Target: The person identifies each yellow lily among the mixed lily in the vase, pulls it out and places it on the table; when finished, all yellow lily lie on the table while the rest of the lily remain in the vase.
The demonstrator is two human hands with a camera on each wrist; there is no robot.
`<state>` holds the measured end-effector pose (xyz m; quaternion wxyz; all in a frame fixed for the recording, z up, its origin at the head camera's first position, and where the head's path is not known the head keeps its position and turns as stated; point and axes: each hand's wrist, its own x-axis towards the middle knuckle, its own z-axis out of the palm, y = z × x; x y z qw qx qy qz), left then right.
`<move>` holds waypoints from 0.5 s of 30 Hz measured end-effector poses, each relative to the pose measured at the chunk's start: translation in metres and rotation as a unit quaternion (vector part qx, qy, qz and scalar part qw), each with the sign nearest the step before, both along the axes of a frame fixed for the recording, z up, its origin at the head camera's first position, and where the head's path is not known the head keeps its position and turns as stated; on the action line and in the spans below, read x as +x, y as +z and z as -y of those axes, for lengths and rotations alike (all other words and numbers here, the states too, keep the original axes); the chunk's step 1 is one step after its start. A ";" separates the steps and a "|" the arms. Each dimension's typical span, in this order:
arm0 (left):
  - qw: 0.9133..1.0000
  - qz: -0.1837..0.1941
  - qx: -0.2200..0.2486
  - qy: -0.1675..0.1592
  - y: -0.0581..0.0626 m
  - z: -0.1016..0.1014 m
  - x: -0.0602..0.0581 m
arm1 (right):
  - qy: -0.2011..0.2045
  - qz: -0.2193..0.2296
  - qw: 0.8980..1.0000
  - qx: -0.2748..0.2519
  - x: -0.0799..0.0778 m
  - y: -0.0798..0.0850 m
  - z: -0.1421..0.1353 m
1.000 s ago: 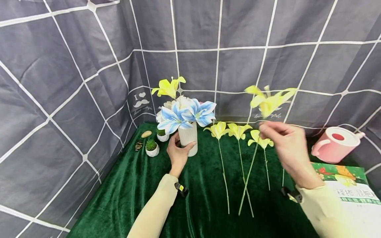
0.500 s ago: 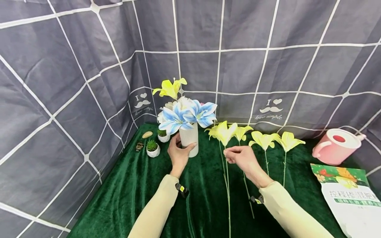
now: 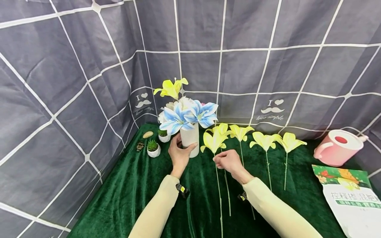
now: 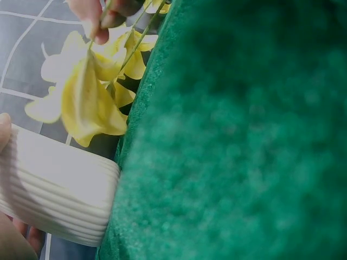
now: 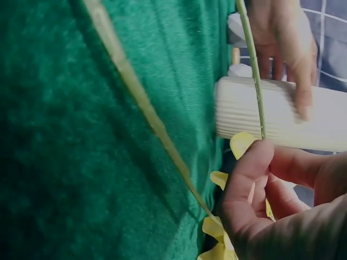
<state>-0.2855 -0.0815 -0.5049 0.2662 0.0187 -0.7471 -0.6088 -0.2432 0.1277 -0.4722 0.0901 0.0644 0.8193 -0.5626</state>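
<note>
My left hand grips a white ribbed vase low on its body, thumb across the front. Blue lilies, white blooms and one tall yellow lily stand in it. Just right of the vase, my right hand pinches the stem of another yellow lily right below its bloom. That stem hangs down toward the front of the table. In the right wrist view, thumb and forefinger meet on the green stem, and the vase lies beyond them.
Several yellow lilies lie on the green velvet cloth to the right. A pink mug and a white-green packet are at far right. Left of the vase sit two small potted succulents and a tan stone.
My right hand has brought its yellow lily from the right, lowering it and moving left until the bloom is beside the vase. The left hand has stayed on the vase.
</note>
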 end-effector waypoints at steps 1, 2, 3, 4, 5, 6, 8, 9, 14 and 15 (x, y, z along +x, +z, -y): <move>1.000 -0.001 0.000 0.000 0.000 0.000 0.000 | -0.001 0.000 1.000 0.005 -0.001 -0.002 0.001; 1.000 -0.001 -0.001 0.000 0.000 0.000 0.000 | -0.001 0.000 1.000 0.009 -0.002 -0.003 0.003; 1.000 -0.002 -0.001 0.001 0.000 -0.001 0.000 | -0.001 0.000 1.000 0.010 -0.003 -0.004 0.004; 1.000 -0.003 -0.001 0.001 -0.001 -0.001 0.000 | -0.002 0.001 1.000 0.011 -0.003 -0.005 0.005; 1.000 -0.004 -0.002 0.001 -0.001 0.000 0.000 | -0.003 0.001 1.000 0.013 -0.004 -0.006 0.006; 1.000 -0.005 -0.002 0.001 0.000 0.000 0.000 | -0.002 0.002 1.000 0.015 -0.005 -0.007 0.007; 1.000 -0.004 -0.004 0.001 -0.001 0.000 0.000 | -0.002 0.004 1.000 0.019 -0.006 -0.008 0.008; 1.000 -0.004 -0.003 0.001 -0.001 0.000 0.000 | -0.001 0.004 1.000 0.021 -0.006 -0.009 0.008; 1.000 -0.003 -0.003 -0.003 -0.002 0.000 0.000 | -0.006 0.005 1.000 0.022 -0.006 -0.008 0.008; 1.000 -0.003 -0.003 -0.003 -0.002 0.001 0.001 | -0.007 0.005 1.000 0.022 -0.005 -0.007 0.007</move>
